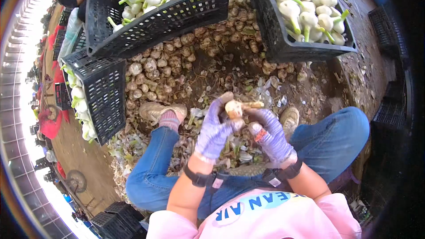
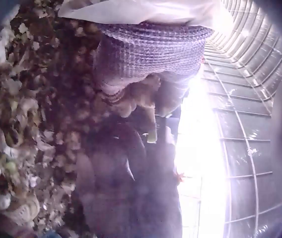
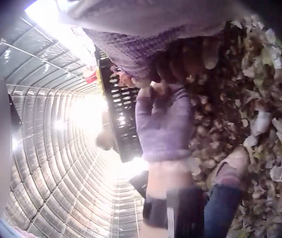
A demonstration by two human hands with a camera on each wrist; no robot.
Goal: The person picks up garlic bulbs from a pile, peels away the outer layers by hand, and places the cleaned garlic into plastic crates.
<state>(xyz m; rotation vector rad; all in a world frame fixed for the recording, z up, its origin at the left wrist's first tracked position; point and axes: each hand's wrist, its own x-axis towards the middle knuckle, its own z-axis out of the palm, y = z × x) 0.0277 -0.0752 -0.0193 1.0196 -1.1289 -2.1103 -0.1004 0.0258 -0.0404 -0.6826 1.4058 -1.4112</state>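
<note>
In the head view my left hand (image 1: 214,128), in a stained purple knit glove, holds a garlic bulb (image 1: 233,109) between fingers and thumb. Its short brownish stem (image 1: 253,105) points right. My right hand (image 1: 271,136), gloved alike with an orange-red band on the thumb, has its fingers curled at the stem side of the bulb. The left wrist view shows the left glove (image 2: 151,54) from behind, with the stem (image 2: 151,126) jutting out below. Seen from the right wrist, the right glove (image 3: 126,54) meets the left one (image 3: 166,124); the bulb is mostly hidden there.
Black crates of whitish garlic stand ahead: one at upper left (image 1: 164,22), one at upper right (image 1: 305,51), another tilted at left (image 1: 104,97). Unpeeled bulbs (image 1: 155,73) lie heaped between them. Loose skins (image 1: 239,150) cover the ground around my shoes (image 1: 161,111).
</note>
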